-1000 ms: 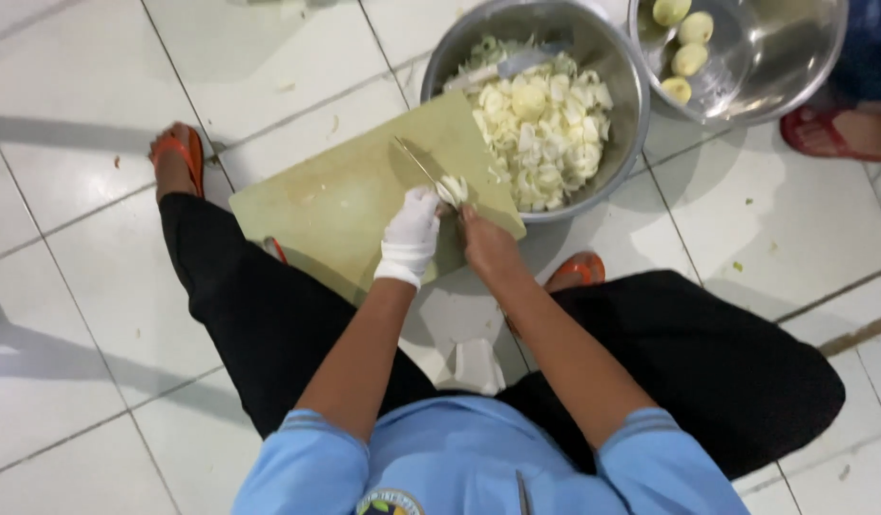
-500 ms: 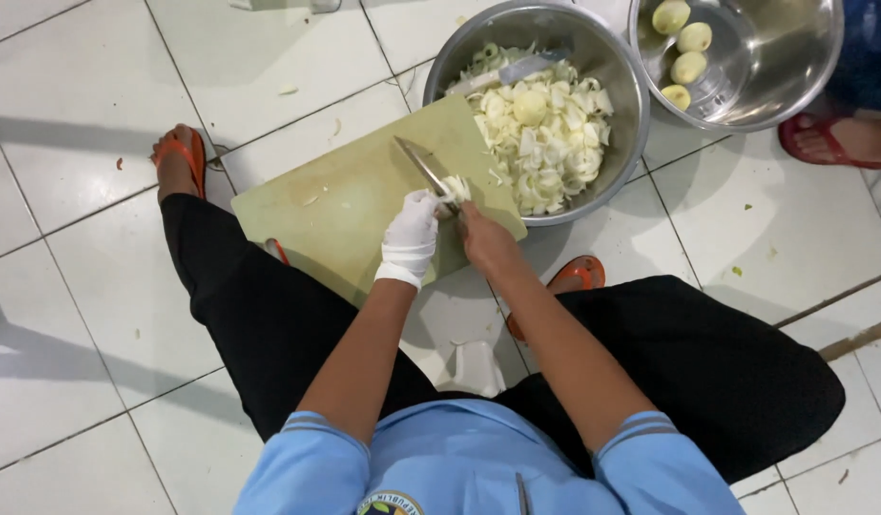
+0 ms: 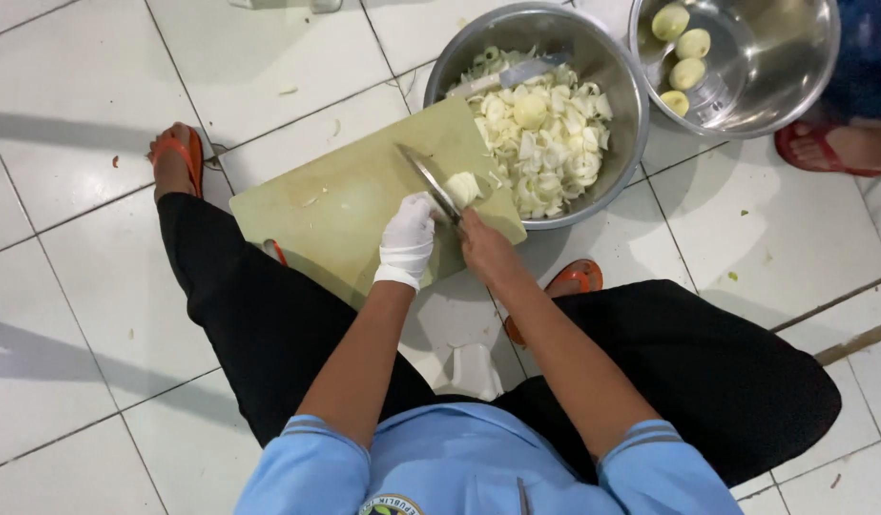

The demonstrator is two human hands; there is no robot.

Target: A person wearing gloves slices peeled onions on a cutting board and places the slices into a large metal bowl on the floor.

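Item: pale onion piece (image 3: 464, 187) at the cutting board's (image 3: 345, 205) 3 o'clock edge, gloved left hand (image 3: 407, 238) curled shut beside it, bare right hand (image 3: 485, 246) clamped on the knife (image 3: 429, 181); risk: blade likely to nick the near glove fingers if the piece slips.

A knife (image 3: 429, 181) with a long grey blade is held slanted over the pale green cutting board (image 3: 345, 205), its tip pointed up-left. A pale, whitish vegetable piece (image 3: 464, 188) is set on the board just right of the blade, near the board's right edge beside the steel bowl's rim.
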